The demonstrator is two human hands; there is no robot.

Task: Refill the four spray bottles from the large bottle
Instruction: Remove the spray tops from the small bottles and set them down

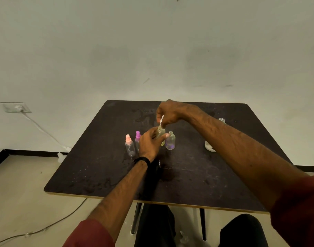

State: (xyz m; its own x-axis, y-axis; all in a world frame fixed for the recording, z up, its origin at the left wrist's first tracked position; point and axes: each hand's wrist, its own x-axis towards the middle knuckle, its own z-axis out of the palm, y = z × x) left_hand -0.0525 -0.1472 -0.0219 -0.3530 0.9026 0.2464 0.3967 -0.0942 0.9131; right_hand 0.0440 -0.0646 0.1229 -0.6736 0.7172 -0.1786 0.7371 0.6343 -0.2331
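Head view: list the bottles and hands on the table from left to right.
Pink-capped spray bottle → purple-capped spray bottle → left hand gripping the yellowish bottle → open clear bottle → large bottle behind the right forearm.

Both arms are bare up to the elbows. The sleeves are dark red and pushed up high. The left wrist has a thin black band around it. The legs at the bottom wear black trousers. Both hands have no gloves.
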